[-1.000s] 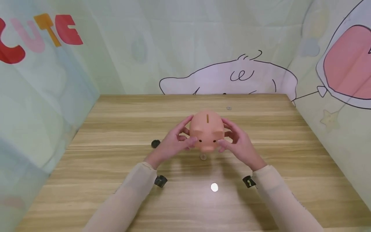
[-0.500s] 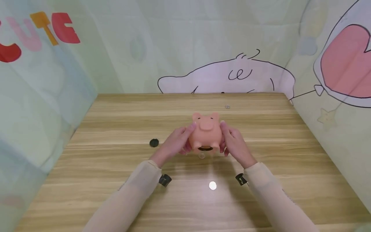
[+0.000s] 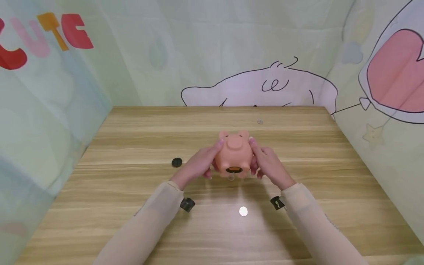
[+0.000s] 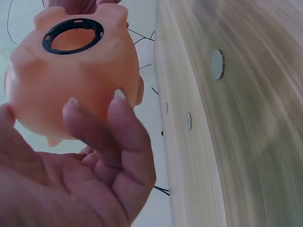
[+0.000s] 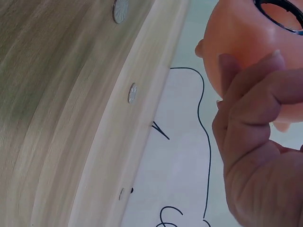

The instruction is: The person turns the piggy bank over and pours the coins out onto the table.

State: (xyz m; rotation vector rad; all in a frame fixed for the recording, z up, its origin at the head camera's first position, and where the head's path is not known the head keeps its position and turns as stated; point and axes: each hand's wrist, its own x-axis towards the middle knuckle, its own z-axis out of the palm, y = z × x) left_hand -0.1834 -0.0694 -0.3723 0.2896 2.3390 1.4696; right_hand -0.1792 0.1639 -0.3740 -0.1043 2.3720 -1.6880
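Note:
A pink piggy bank [image 3: 234, 154] is held up over the table between both hands, tilted back so its snout faces up and its underside faces me. My left hand [image 3: 200, 162] grips its left side, thumb along the cheek; my right hand [image 3: 269, 163] grips the other side the same way. In the left wrist view, a black-rimmed round hole [image 4: 73, 37] shows in the belly, uncovered. A black round plug [image 3: 177, 162] lies on the table left of my left hand.
On the wooden table [image 3: 132, 140] lie a coin [image 3: 243, 211] in front, a coin [image 3: 231, 177] partly under the piggy bank, and a coin [image 3: 260, 122] near the back edge. A printed curtain [image 3: 145, 55] stands behind the table and along its sides.
The piggy bank has tipped back, turning its coin slot out of sight and its belly hole toward me. Both hands have turned with it, thumbs now up at its cheeks.

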